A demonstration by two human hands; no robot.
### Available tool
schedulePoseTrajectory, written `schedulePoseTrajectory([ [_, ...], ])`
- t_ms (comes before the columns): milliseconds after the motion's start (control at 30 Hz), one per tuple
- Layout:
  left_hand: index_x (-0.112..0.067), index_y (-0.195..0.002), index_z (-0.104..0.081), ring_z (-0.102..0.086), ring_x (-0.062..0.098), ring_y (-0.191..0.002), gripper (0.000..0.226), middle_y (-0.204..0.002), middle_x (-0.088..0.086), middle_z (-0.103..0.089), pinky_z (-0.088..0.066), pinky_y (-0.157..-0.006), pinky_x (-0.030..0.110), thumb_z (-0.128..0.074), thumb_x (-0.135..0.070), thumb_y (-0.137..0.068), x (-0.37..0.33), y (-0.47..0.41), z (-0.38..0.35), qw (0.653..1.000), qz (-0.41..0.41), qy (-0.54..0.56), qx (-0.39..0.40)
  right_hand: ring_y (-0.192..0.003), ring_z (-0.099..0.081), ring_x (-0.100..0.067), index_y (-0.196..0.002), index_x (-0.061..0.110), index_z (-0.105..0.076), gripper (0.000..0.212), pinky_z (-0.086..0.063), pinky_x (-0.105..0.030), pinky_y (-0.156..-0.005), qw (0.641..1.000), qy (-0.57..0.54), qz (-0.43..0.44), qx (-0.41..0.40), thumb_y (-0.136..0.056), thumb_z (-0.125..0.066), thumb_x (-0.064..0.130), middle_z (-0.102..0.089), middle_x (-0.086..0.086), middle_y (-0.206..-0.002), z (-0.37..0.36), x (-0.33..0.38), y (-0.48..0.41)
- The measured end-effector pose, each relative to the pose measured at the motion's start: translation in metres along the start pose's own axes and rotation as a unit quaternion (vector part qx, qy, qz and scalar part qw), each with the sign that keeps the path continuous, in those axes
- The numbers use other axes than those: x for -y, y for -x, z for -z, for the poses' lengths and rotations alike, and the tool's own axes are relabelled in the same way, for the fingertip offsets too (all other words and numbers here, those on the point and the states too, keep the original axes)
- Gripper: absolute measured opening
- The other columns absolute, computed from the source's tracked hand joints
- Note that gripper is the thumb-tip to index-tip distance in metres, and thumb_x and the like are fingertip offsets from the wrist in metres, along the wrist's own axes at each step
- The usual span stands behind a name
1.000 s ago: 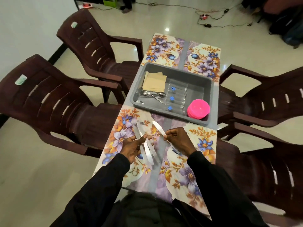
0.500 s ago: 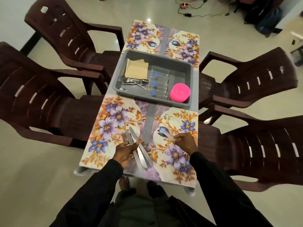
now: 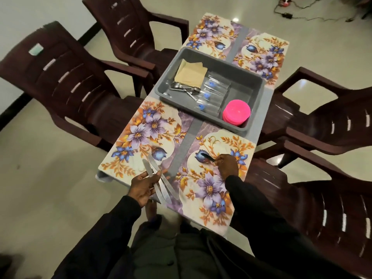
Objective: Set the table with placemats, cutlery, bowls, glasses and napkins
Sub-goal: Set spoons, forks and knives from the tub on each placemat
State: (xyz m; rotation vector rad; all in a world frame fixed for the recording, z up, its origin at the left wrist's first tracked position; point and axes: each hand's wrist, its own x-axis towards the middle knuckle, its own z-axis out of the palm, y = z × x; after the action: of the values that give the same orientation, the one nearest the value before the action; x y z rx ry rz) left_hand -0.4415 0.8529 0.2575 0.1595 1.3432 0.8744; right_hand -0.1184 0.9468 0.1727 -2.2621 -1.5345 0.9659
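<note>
Head view, looking down on a small table (image 3: 186, 147) w/ four floral placemats: near-left (image 3: 141, 135), near-right (image 3: 211, 188), far-left (image 3: 209, 33), far-right (image 3: 263, 55); a bare gray strip runs between the left and right pairs.

L hand (image 3: 143, 187) sits at the near edge of the table, over the near-left mat's corner; thumb and fingers curled round a bunch of table knives (image 3: 161, 185), blades fanned out and pointing away from the person; exact count hard to tell.

R hand (image 3: 227, 166) is over the near-right mat, fingers pinched on one knife (image 3: 207, 157); its blade points left and lies low over the mat's blue flower; contact w/ the mat can't be told (blurred).

Gray tub (image 3: 243, 89) stands mid-table, between the near and far mats; inside: tan napkins (image 3: 191, 74) in the far-left corner, loose spoons (image 3: 185, 90) just in front of them, clear glasses (image 3: 214, 93) lying on their sides in the middle w/ blue stickers, a stack of pink bowls (image 3: 236, 114) in the near-right corner.

Dark brown plastic chairs around: two on the left (image 3: 66, 77) (image 3: 128, 23), two on the right (image 3: 332, 111) (image 3: 322, 208); cables (image 3: 298, 16) on the floor, top right.
</note>
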Motion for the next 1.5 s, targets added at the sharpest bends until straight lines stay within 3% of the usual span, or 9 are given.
schedulePoseTrajectory([
  [200, -0.001, -0.127, -0.068, -0.066, 0.041, -0.12, 0.054, -0.124, 0.017, -0.072, -0.048, -0.107, 0.06, -0.083, -0.013, -0.077, 0.009, 0.007, -0.008, 1.0, -0.016, 0.004, -0.023, -0.089, -0.07, -0.03, -0.09, 0.013, -0.082, 0.024, -0.059, -0.036, -0.08, 0.997, 0.055, 0.028, -0.036, -0.086, -0.061, 0.002, -0.076, -0.01, -0.092, -0.006, -0.004, -0.007],
  [433, 0.0, -0.126, -0.069, -0.063, 0.046, -0.121, 0.059, -0.126, 0.021, -0.07, -0.051, -0.106, 0.055, -0.087, -0.014, -0.071, 0.009, 0.007, -0.024, 0.999, -0.02, 0.002, -0.03, -0.089, -0.067, -0.034, -0.096, 0.012, -0.08, 0.014, -0.057, -0.043, -0.077, 0.986, 0.126, 0.083, -0.071, -0.089, -0.068, 0.009, -0.072, -0.014, -0.093, -0.01, -0.012, -0.006],
  [567, -0.003, -0.123, -0.069, -0.07, 0.037, -0.107, 0.042, -0.116, 0.015, -0.076, -0.056, -0.095, 0.048, -0.081, -0.011, -0.083, 0.006, 0.008, -0.036, 0.999, -0.016, -0.003, -0.038, -0.088, -0.065, -0.034, -0.092, 0.007, -0.079, 0.015, -0.056, -0.04, -0.073, 0.985, 0.121, 0.101, -0.068, -0.092, -0.065, 0.009, -0.07, -0.016, -0.094, -0.012, -0.013, -0.005],
  [700, 0.0, -0.127, -0.067, -0.073, 0.03, -0.101, 0.039, -0.118, 0.013, -0.075, -0.055, -0.098, 0.046, -0.075, -0.008, -0.09, 0.005, 0.007, -0.044, 1.0, -0.013, -0.003, -0.027, -0.088, -0.066, -0.034, -0.093, 0.004, -0.079, 0.013, -0.055, -0.039, -0.074, 0.987, 0.104, 0.101, -0.073, -0.092, -0.066, 0.007, -0.071, -0.017, -0.094, -0.013, -0.01, -0.002],
  [933, -0.001, -0.132, -0.064, -0.068, 0.038, -0.118, 0.044, -0.124, 0.015, -0.073, -0.049, -0.107, 0.052, -0.074, -0.009, -0.09, 0.006, 0.008, -0.045, 1.0, -0.005, -0.008, -0.01, -0.09, -0.065, -0.033, -0.094, 0.004, -0.078, 0.015, -0.054, -0.038, -0.073, 0.984, 0.119, 0.099, -0.085, -0.093, -0.064, 0.009, -0.07, -0.017, -0.095, -0.015, -0.009, -0.003],
  [1067, 0.001, -0.131, -0.064, -0.073, 0.03, -0.103, 0.042, -0.12, 0.013, -0.075, -0.056, -0.095, 0.044, -0.073, -0.008, -0.091, 0.003, 0.009, -0.044, 1.0, -0.011, -0.01, -0.021, -0.091, -0.064, -0.034, -0.094, 0.004, -0.078, 0.013, -0.053, -0.039, -0.073, 0.983, 0.127, 0.096, -0.091, -0.092, -0.066, 0.009, -0.07, -0.017, -0.095, -0.017, -0.007, -0.002],
  [1200, -0.002, -0.125, -0.067, -0.076, 0.023, -0.085, 0.032, -0.103, 0.008, -0.079, -0.059, -0.082, 0.039, -0.071, -0.005, -0.093, 0.001, 0.01, -0.044, 1.0, -0.015, -0.006, -0.025, -0.09, -0.064, -0.034, -0.092, 0.003, -0.076, 0.011, -0.056, -0.043, -0.073, 0.982, 0.137, 0.096, -0.09, -0.091, -0.068, 0.009, -0.068, -0.017, -0.094, -0.021, -0.008, -0.001],
  [1400, -0.006, -0.113, -0.07, -0.075, 0.025, -0.088, 0.02, -0.096, 0.006, -0.08, -0.055, -0.097, 0.045, -0.071, -0.005, -0.092, 0.002, 0.012, -0.046, 0.999, -0.02, -0.007, -0.024, -0.086, -0.065, -0.031, -0.09, 0.005, -0.076, 0.011, -0.056, -0.041, -0.07, 0.983, 0.13, 0.094, -0.091, -0.093, -0.066, 0.007, -0.069, -0.014, -0.092, -0.023, -0.008, -0.003],
  [1500, -0.004, -0.12, -0.069, -0.075, 0.026, -0.09, 0.028, -0.104, 0.008, -0.079, -0.056, -0.097, 0.046, -0.072, -0.006, -0.092, 0.001, 0.013, -0.047, 1.0, -0.019, -0.009, -0.023, -0.086, -0.065, -0.03, -0.091, 0.007, -0.077, 0.01, -0.057, -0.041, -0.07, 0.983, 0.129, 0.095, -0.087, -0.092, -0.067, 0.008, -0.069, -0.013, -0.093, -0.022, -0.009, -0.003],
])
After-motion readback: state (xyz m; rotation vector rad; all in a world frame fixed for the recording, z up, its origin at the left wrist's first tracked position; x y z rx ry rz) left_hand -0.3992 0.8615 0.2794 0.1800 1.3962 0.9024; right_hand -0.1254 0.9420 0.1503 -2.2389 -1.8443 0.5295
